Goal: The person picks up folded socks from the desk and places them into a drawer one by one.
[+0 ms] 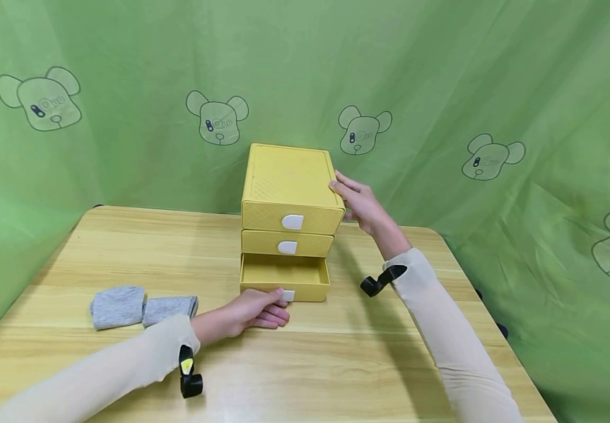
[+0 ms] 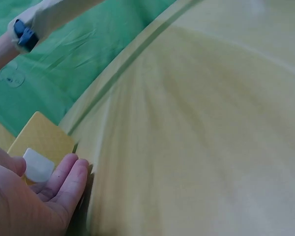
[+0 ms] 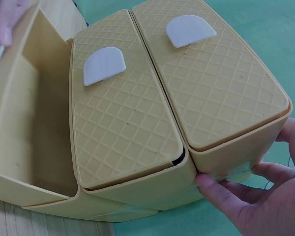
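A yellow three-drawer storage box [image 1: 292, 173] with white tab handles stands on the table. Its bottom drawer [image 1: 284, 270] is pulled out, and no contents show inside it; the upper two drawers are closed. My left hand [image 1: 254, 310] is at the front of that drawer, pinching its white handle [image 2: 38, 166] with the thumb, other fingers extended below. On the box's right side rests my right hand [image 1: 360, 202], thumb near the top edge. In the right wrist view the right hand's fingers [image 3: 226, 199] touch the side wall.
Two folded grey cloth pieces [image 1: 118, 306] lie side by side on the wooden table [image 1: 294, 370], left of the box and close to my left forearm. A green curtain [image 1: 294, 70] with bear-head prints hangs behind and around the table.
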Tool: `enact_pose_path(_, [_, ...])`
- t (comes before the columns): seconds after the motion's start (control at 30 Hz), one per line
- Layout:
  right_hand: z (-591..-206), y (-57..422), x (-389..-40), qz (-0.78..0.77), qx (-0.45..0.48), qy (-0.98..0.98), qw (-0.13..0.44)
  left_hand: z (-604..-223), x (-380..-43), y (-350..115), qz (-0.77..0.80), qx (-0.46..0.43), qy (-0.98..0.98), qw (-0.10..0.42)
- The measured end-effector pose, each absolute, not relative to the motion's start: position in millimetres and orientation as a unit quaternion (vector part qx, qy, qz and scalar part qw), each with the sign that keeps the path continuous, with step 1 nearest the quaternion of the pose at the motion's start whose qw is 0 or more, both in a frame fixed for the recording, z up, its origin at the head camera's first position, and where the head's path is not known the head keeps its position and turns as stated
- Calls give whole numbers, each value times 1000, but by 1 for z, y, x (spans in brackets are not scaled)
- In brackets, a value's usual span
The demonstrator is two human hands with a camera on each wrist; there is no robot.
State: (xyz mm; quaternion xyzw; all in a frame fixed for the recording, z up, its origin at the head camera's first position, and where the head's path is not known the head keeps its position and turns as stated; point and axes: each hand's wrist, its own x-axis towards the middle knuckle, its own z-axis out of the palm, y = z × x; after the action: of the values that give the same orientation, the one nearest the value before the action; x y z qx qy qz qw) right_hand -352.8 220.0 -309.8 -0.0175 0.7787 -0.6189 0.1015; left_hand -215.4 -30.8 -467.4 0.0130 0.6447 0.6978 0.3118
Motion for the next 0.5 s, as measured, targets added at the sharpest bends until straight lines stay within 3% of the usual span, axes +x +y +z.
enact_pose_path(0.5, [-310, 220, -354, -624, -18, 774, 102, -465, -207, -36, 698, 20, 652, 295])
